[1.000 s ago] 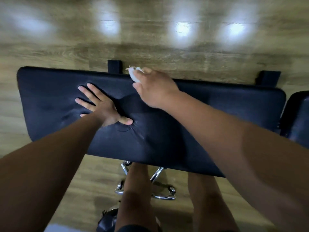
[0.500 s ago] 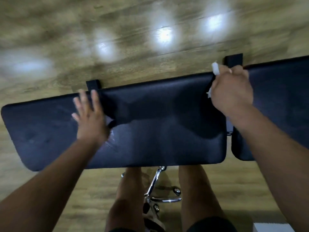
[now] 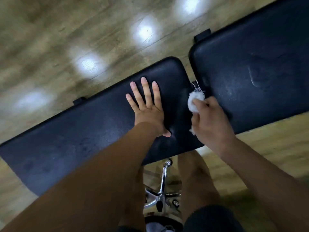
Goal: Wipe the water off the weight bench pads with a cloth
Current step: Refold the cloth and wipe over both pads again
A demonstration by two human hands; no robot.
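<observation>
An indoor workout room is indicated: a long black weight bench pad [image 3: 83, 131] and a second pad [image 3: 259, 81] are set end to end above a glossy wood-plank floor [image 3: 50, 39], where ceiling lights [image 3: 145, 30] are mirrored. A chrome castor base [image 3: 160, 195] is seen beneath.

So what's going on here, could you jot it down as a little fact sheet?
Left hand: flat, fingers straight, resting on the long pad
Right hand: grips a white cloth
Cloth position: at the gap between the long pad and the second pad
Underneath: wooden floor, chrome chair base
</observation>
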